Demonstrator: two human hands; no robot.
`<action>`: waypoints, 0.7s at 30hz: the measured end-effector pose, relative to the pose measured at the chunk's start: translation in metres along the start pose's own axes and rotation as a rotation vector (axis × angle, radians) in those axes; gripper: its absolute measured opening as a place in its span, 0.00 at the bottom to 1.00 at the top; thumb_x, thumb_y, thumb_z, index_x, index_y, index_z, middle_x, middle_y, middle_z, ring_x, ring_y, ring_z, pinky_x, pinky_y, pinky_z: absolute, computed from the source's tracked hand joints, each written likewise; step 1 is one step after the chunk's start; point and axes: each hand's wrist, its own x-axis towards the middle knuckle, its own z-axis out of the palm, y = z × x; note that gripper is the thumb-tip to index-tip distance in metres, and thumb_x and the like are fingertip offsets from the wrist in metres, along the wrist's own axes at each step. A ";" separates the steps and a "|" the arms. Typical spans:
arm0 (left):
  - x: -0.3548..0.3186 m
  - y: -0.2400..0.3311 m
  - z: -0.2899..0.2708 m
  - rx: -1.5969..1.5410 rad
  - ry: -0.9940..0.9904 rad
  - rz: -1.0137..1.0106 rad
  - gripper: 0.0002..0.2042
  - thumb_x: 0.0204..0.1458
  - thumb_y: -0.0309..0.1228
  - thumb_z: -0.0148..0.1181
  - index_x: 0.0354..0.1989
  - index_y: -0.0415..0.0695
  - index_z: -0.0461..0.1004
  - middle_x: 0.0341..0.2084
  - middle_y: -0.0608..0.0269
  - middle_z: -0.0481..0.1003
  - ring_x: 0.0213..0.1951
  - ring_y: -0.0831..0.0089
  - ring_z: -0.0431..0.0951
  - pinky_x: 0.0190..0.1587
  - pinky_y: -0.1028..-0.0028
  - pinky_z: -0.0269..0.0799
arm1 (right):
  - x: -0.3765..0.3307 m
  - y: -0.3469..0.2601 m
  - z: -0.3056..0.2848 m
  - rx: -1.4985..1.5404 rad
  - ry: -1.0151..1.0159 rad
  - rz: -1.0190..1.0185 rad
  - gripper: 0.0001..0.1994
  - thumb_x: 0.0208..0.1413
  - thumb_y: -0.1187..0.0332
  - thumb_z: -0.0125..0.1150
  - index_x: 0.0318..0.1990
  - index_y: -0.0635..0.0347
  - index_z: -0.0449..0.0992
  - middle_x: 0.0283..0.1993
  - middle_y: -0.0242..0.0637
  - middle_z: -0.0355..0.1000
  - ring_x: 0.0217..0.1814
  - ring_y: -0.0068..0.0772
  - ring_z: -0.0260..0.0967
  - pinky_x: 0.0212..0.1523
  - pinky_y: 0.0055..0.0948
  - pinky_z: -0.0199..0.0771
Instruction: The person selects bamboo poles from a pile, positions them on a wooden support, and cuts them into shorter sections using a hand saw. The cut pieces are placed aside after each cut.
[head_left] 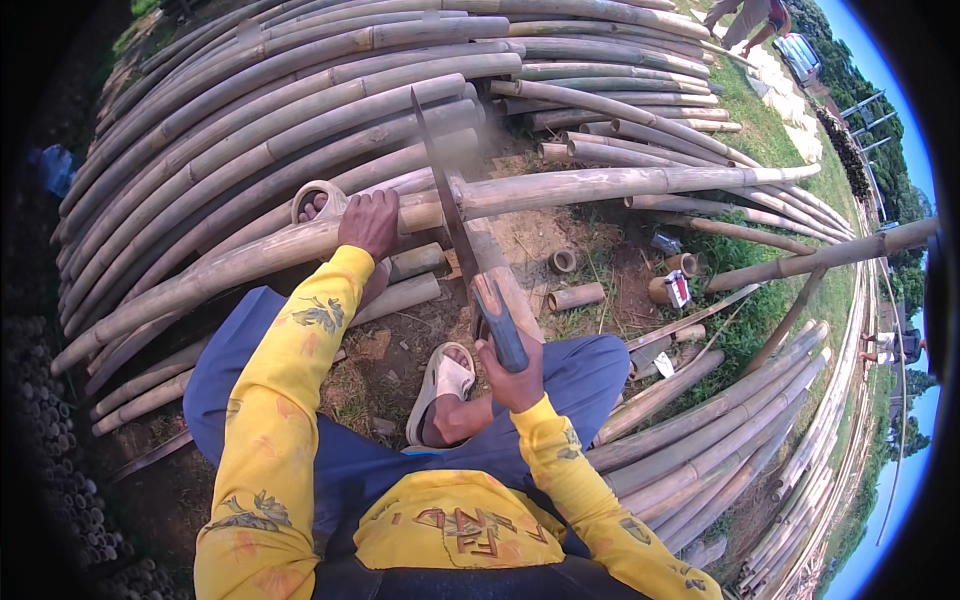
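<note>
A long bamboo pole (590, 186) lies crosswise in front of me, running from the lower left to the upper right. My left hand (370, 225) is wrapped over it, pressing it down just left of the saw. In my right hand (515, 372) is the dark handle of a handsaw (440, 175). Its long blade crosses the pole a little right of my left hand and points away from me. Pale dust blurs the air beside the blade. Beneath the cutting spot lies a wooden plank (500, 268). A sandalled foot (322, 200) rests against the pole at the left.
Stacked bamboo poles (300, 90) fill the far left, and more poles (700, 450) lie at the right. Short bamboo pieces (576, 297) are scattered on the dirt. My other sandal (447, 385) stands between my knees. A person (890, 346) is at the far right; another (750, 22) is at the top.
</note>
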 end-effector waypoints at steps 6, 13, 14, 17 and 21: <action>-0.004 -0.010 -0.001 0.010 -0.007 0.027 0.25 0.43 0.44 0.73 0.43 0.41 0.71 0.37 0.52 0.79 0.41 0.55 0.81 0.49 0.60 0.74 | -0.005 0.019 0.008 -0.088 0.008 0.025 0.09 0.57 0.73 0.69 0.43 0.64 0.78 0.28 0.30 0.73 0.29 0.21 0.70 0.33 0.28 0.74; -0.005 -0.017 0.033 0.052 0.072 -0.002 0.28 0.36 0.49 0.76 0.39 0.41 0.73 0.33 0.54 0.79 0.38 0.58 0.82 0.46 0.61 0.74 | -0.036 0.005 -0.012 -0.151 0.001 -0.156 0.08 0.55 0.75 0.68 0.43 0.65 0.81 0.31 0.35 0.78 0.32 0.25 0.75 0.38 0.31 0.77; 0.002 -0.005 0.036 0.058 0.102 0.031 0.28 0.36 0.49 0.76 0.39 0.41 0.73 0.33 0.54 0.79 0.38 0.58 0.82 0.46 0.61 0.74 | 0.009 0.047 -0.011 -0.062 -0.018 0.045 0.06 0.55 0.74 0.68 0.38 0.65 0.79 0.27 0.37 0.76 0.28 0.26 0.74 0.33 0.32 0.75; 0.002 0.002 0.029 0.008 0.076 0.047 0.07 0.53 0.31 0.57 0.37 0.42 0.74 0.32 0.53 0.80 0.38 0.59 0.84 0.46 0.61 0.74 | 0.092 0.024 0.022 -0.082 0.028 -0.059 0.07 0.54 0.73 0.69 0.36 0.64 0.78 0.25 0.39 0.73 0.25 0.31 0.73 0.30 0.33 0.72; 0.010 -0.006 -0.009 -0.053 -0.076 0.015 0.22 0.47 0.45 0.69 0.42 0.41 0.73 0.36 0.52 0.80 0.40 0.57 0.84 0.49 0.58 0.74 | 0.033 0.026 0.013 -0.227 0.098 -0.271 0.08 0.54 0.72 0.70 0.39 0.64 0.78 0.28 0.42 0.76 0.27 0.35 0.75 0.33 0.34 0.75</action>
